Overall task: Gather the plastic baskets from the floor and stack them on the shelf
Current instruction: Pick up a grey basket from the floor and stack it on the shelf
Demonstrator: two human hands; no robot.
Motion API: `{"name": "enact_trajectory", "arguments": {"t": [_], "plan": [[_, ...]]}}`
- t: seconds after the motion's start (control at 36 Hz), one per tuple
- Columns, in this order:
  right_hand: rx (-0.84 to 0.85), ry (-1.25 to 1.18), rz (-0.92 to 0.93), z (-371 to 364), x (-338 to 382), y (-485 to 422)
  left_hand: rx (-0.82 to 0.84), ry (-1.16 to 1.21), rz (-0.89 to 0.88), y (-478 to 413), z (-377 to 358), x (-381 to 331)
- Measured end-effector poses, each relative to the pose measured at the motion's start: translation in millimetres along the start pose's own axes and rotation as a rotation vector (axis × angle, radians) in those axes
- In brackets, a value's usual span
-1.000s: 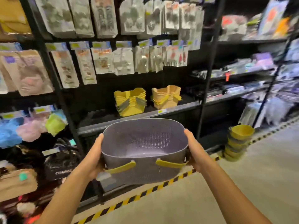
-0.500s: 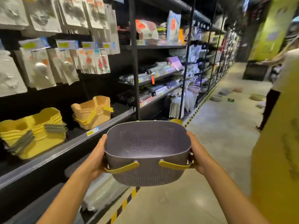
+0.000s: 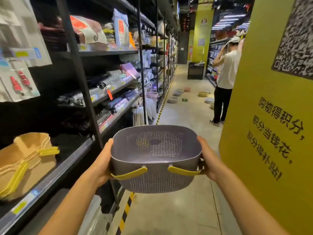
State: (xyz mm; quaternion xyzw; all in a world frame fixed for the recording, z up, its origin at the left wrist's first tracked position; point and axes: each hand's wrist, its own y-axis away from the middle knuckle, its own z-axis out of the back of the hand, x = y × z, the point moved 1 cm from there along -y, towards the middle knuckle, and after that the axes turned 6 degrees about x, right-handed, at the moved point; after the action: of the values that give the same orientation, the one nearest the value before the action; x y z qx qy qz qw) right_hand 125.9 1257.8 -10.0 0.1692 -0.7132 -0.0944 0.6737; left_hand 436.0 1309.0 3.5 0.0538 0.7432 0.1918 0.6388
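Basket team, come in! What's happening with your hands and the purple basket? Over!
Left hand and right hand grip the purple basket by its sides. Basket not yet shelved, held over aisle floor. Person standing ahead on right.

yellow pillar (image 3: 245,116) reads "购物得积分", QR code (image 3: 296,39) above

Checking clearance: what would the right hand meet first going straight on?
Only the grey perforated basket that the right hand grips; past it the aisle floor looks free, though depth is unclear.
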Motion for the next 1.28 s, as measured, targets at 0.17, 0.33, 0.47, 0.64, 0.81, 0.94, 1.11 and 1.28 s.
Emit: {"name": "enact_trajectory", "arguments": {"t": [0.17,0.33,0.47,0.64,0.81,0.94,1.11,1.28], "plan": [[-0.082,-0.023,-0.001,21.1,15.7,-44.3,0.082,-0.026,0.03,-67.8,-29.9,-18.9],[-0.118,-0.023,-0.002,59.3,30.3,-113.9,0.118,-0.079,0.011,-143.1,-81.0,-33.5],[-0.116,-0.025,0.024,102.4,57.6,-185.9,0.14,-0.093,-0.009,-213.6,-130.4,-50.2],[-0.11,-0.025,0.026,153.7,98.1,-270.0,0.126,-0.097,-0.061,-292.7,-193.4,-77.4],[-0.118,-0.024,0.027,192.5,130.8,-344.0,0.141,-0.044,-0.055,-356.8,-244.9,-101.2],[-0.124,-0.003,0.007,206.9,153.2,-403.4,0.149,-0.001,-0.044,-421.1,-259.9,-112.8],[-0.121,-0.006,0.01,207.1,177.0,-486.1,0.132,0.007,-0.048,-507.6,-265.5,-129.8],[-0.118,0.033,0.013,192.9,206.4,-578.0,0.115,0.017,-0.045,-598.1,-266.2,-151.9]]}}
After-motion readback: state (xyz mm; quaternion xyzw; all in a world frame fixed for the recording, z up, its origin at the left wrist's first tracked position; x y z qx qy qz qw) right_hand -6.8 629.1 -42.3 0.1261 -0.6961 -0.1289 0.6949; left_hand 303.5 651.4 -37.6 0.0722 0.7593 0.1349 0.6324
